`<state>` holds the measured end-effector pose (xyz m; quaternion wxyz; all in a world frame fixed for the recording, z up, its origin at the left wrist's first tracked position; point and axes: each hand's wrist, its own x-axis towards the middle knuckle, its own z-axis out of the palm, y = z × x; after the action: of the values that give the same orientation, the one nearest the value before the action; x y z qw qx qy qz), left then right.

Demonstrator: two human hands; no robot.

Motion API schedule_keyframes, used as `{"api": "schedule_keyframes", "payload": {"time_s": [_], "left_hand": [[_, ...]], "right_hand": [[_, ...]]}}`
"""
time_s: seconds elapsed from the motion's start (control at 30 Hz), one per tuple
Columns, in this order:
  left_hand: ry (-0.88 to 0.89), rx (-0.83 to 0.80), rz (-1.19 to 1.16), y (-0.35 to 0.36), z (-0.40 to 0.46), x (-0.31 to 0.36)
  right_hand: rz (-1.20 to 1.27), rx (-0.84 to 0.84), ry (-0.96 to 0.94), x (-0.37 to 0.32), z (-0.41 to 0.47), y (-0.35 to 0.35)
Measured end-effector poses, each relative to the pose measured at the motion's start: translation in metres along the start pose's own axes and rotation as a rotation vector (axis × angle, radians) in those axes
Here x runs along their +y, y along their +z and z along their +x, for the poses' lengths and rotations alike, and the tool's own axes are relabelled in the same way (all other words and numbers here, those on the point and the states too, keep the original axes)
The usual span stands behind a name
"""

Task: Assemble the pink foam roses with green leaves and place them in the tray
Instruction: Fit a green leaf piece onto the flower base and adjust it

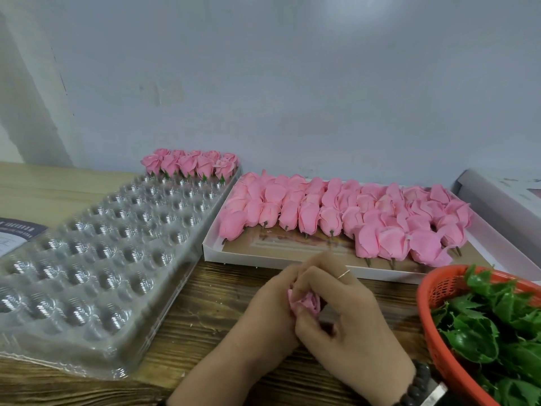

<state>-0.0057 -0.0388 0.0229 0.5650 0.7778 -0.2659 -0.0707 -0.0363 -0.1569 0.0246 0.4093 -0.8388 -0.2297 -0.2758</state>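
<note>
Where the two hands meet above the wooden surface (pixel 210 312), a single pink foam rose (pixel 306 305) is held between them: the left hand (pixel 263 312) is curled around it from the left, and the fingers of the right hand (pixel 342 315) are pinched onto it from above and from the right. A thin ring (pixel 343 274) is worn on one right finger, and a bracelet of dark beads (pixel 417 385) is seen at the right wrist. To the left, a clear plastic tray (pixel 96 259) with rows of round cups is laid on the surface; only its far end is filled, by finished roses (pixel 190 164) with green showing under them. Behind the hands, a shallow white cardboard box (pixel 281 253) is packed with loose pink rose heads (pixel 345 212), laid on their sides with short stems pointing toward the viewer. At the lower right, a red plastic basket (pixel 430 323) is filled with green leaves (pixel 491 323). At the left edge, a printed card (pixel 17 232) is partly covered by the tray; its writing is too blurred to be read. A white box (pixel 503 197) is seen at the far right, against the pale wall (pixel 292 83).
</note>
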Motion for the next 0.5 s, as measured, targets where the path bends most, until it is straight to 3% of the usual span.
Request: {"api": "schedule_keyframes", "payload": {"time_s": [0.1, 0.2, 0.37, 0.5], "left_hand": [[0.007, -0.109, 0.127, -0.004, -0.002, 0.001], [-0.012, -0.084, 0.076, -0.003, -0.001, 0.003], [-0.074, 0.072, -0.065, 0.005, 0.003, 0.004], [-0.023, 0.070, 0.001, 0.009, 0.001, 0.001]], "right_hand": [[0.019, -0.044, -0.037, -0.003, 0.001, 0.000], [0.046, -0.011, -0.042, -0.003, -0.001, -0.001], [0.115, 0.228, 0.245, 0.003, 0.000, -0.003], [0.166, 0.249, 0.280, 0.002, 0.001, 0.003]]}}
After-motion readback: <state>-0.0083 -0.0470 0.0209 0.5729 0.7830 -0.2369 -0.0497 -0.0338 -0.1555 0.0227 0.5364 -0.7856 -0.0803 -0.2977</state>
